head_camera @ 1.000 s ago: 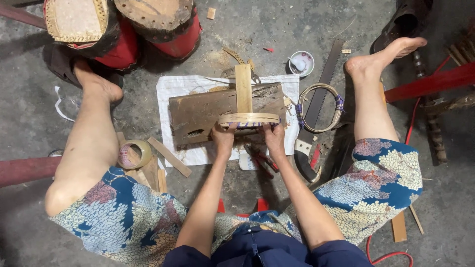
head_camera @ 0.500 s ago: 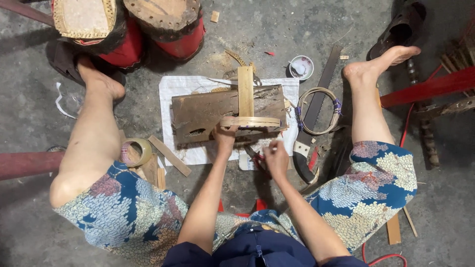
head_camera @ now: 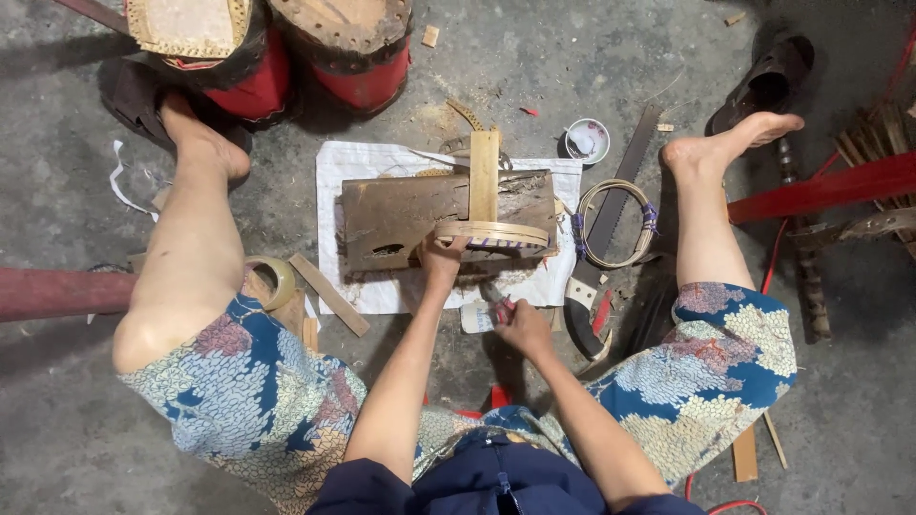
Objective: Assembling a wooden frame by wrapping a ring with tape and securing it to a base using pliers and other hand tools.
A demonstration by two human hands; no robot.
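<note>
Flat oval bamboo hoop (head_camera: 493, 234) lies on a dark worn wooden block (head_camera: 401, 217), w/ an upright pale bamboo slat (head_camera: 484, 175) standing behind it. Left hand (head_camera: 443, 257) grips the hoop's near-left edge, fingers curled on it. Right hand (head_camera: 521, 322) sits closer to the body, fingers wrapped round small red-handled pliers (head_camera: 497, 305). Block rests on a white woven sheet (head_camera: 355, 162) on the concrete floor. Coil of thin cane (head_camera: 615, 222) just right, a long dark blade (head_camera: 611, 229) beside it. Two red drum-like stools (head_camera: 286, 67) beyond.
</note>
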